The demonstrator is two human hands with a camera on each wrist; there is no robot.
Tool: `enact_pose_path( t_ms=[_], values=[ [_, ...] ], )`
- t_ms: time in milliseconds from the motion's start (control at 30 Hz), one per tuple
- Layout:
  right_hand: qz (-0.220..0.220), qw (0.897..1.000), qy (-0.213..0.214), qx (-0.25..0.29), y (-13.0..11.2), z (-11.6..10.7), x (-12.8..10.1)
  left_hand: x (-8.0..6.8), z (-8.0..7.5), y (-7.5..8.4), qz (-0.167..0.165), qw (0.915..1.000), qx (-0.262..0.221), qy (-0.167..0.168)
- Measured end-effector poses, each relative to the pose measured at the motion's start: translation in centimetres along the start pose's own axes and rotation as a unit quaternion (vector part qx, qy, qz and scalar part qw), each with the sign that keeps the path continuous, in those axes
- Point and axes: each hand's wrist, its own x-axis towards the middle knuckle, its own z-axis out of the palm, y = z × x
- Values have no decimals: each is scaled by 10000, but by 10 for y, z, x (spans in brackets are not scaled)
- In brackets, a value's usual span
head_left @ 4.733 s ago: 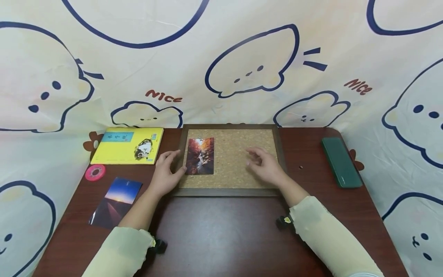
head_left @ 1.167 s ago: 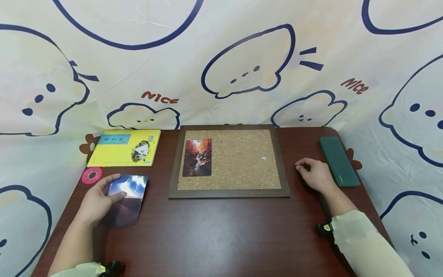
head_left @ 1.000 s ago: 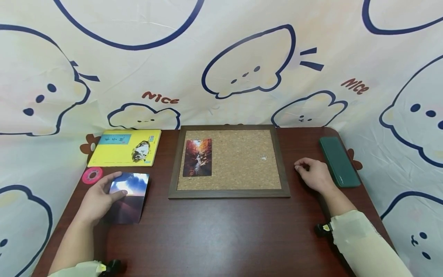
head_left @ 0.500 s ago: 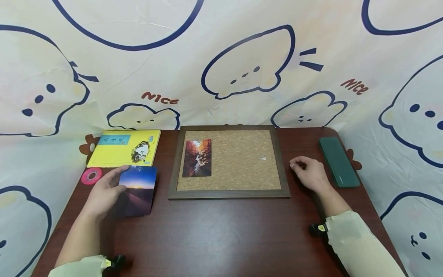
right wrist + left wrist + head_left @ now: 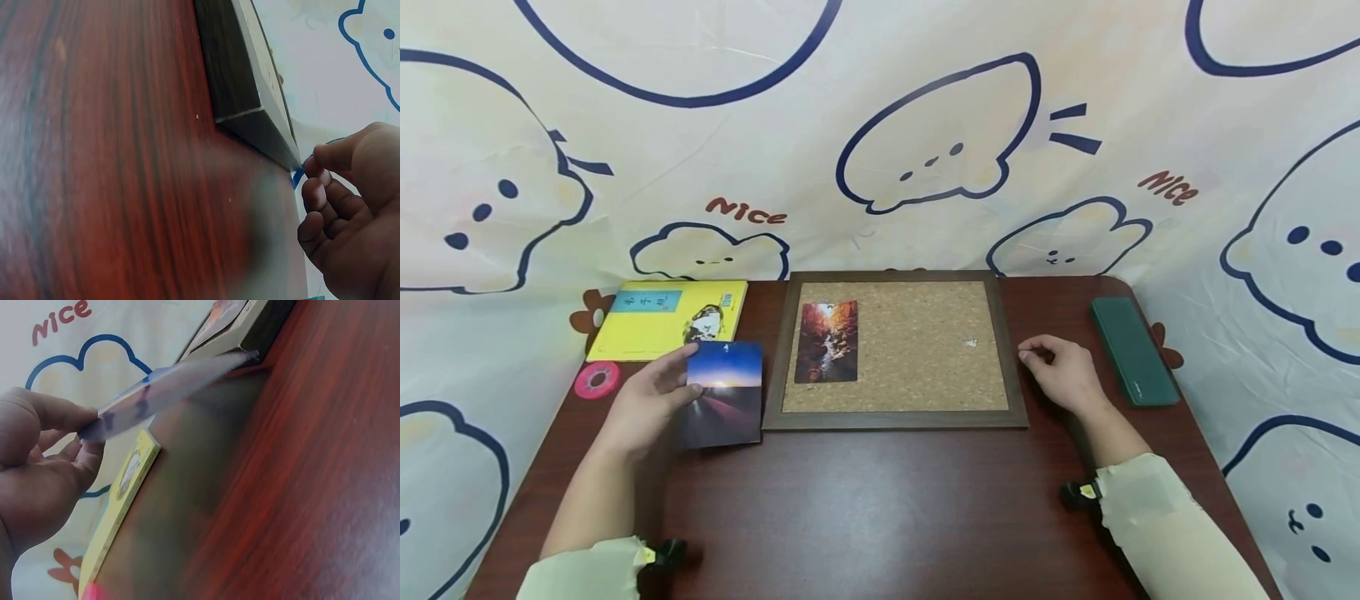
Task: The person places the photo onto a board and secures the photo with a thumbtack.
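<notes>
The person's left hand (image 5: 651,400) is pinching a sunset postcard (image 5: 724,393) by its left edge, thumb on the picture side and fingers curling behind. It is holding the card lifted off the table (image 5: 880,508), near the table's left side and just beside the left rail of the cork board (image 5: 917,350). In the left wrist view the card (image 5: 169,390) is hanging tilted above the wood, its far corner reaching close to the board's frame.

The right hand (image 5: 1063,375) is resting on the table just off the board's right rail, between the board and a dark green case (image 5: 1133,350) lying along the table's right edge. Its fingers are curling in, with thumb and forefinger tips pressing together; from where I am standing I cannot tell whether anything small is sitting between them. The right wrist view is showing those curled fingers (image 5: 322,200) just beside the board's corner.

On the cork an autumn postcard (image 5: 826,342) is lying upright near the board's left edge, and a small pale pin (image 5: 972,342) is sitting toward its right side. A yellow book (image 5: 668,330) is lying at the table's back left corner, with a pink tape roll (image 5: 597,380) just in front of it by the left edge. Pale sleeves are covering both forearms.
</notes>
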Motion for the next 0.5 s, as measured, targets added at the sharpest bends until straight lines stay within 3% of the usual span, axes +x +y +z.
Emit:
enact_pose_path(
  t_ms=[500],
  values=[
    [-242, 9994, 60, 227, -19, 9, 7, 13, 14, 20, 164, 9992, -302, -182]
  ],
)
